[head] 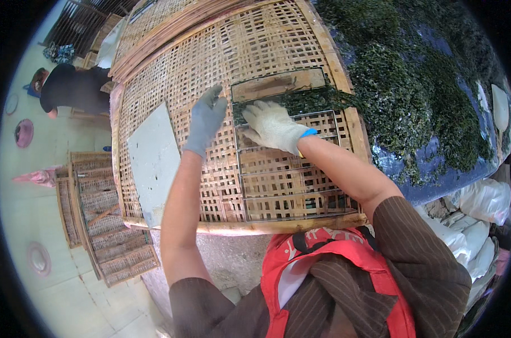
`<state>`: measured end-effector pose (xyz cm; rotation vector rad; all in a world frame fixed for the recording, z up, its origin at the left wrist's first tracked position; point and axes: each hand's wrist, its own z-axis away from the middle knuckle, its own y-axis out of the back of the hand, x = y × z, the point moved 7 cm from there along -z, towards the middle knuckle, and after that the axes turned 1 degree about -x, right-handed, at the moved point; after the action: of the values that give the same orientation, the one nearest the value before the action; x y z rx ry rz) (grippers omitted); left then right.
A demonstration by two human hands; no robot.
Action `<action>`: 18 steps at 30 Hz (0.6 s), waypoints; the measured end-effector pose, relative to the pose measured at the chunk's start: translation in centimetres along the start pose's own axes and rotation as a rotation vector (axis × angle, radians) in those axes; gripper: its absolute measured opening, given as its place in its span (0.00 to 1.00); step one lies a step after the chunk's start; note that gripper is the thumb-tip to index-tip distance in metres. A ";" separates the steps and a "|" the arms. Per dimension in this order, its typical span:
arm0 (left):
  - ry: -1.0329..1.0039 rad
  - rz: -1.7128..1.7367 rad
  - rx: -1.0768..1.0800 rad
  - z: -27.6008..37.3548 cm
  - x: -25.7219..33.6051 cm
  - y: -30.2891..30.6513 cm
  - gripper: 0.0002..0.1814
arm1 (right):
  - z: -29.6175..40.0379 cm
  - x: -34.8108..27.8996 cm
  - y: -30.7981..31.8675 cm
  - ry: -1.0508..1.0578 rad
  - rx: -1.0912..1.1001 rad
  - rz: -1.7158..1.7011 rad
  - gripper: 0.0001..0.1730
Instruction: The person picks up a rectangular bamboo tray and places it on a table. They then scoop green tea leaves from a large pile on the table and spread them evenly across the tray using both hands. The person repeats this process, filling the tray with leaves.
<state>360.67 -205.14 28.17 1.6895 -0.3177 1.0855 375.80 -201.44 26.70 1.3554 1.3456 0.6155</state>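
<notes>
My right hand [271,124], in a pale knitted glove with a blue cuff, lies palm down at the edge of a strip of wet-looking, dark green shredded leafy matter [297,100]. That strip fills one section of a thin metal divider frame [242,186] lying on a woven bamboo tray [166,80]. A wooden board [276,84] sits in the far section; the nearer sections show bare weave. Left of the frame, my left hand [206,120], in a grey glove, hovers over the weave with fingers apart, holding nothing.
A grey sheet [154,160] lies on the tray's left side. Heaps of green matter [399,93] cover a blue sheet [416,186] at right, with a white scoop [499,107]. Stacked bamboo trays [107,219] stand at lower left. Another person [75,88] bends over at upper left.
</notes>
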 end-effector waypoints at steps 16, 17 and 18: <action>-0.246 -0.788 -0.528 5.3 10.6 -18.3 0.35 | 12.1 13.4 9.1 -0.345 0.043 -0.084 0.33; -0.271 -0.803 -0.537 5.2 11.2 -19.4 0.36 | 12.4 13.9 8.8 -0.358 0.021 -0.041 0.35; -0.293 -0.818 -0.545 5.2 11.5 -20.5 0.37 | 12.4 14.3 8.4 -0.368 -0.003 0.000 0.37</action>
<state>383.27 -197.86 24.24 1.2738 -0.0672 0.1195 393.32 -190.42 26.21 1.3878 1.0463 0.3452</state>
